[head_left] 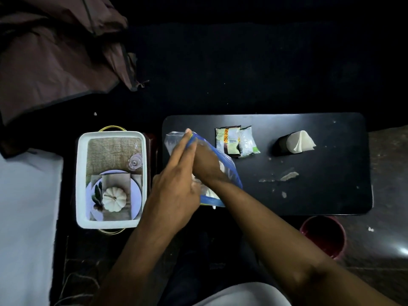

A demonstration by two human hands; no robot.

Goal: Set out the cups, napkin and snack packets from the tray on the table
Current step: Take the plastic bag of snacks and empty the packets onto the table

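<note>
i am working at a clear plastic bag with a blue edge [223,173], which is lying on the left part of the black table [320,195] with pale rounded things inside that i take for cups, though i cannot tell for sure. my right hand [207,164] is reaching into the bag's mouth, its fingers hidden, so i cannot tell whether they are closing on anything. my left hand [176,188] is lying flat against the bag with fingers straight and loose, steadying it. just beyond, the snack packets [237,141] are sitting in a row, and further right the white napkin [301,141] is standing folded in a dark holder [280,144]. the white tray [81,173] is sitting left of the table, its printed liner showing. i judge the cups are the step in hand; next calls for drawing them out without dragging the bag.
</note>
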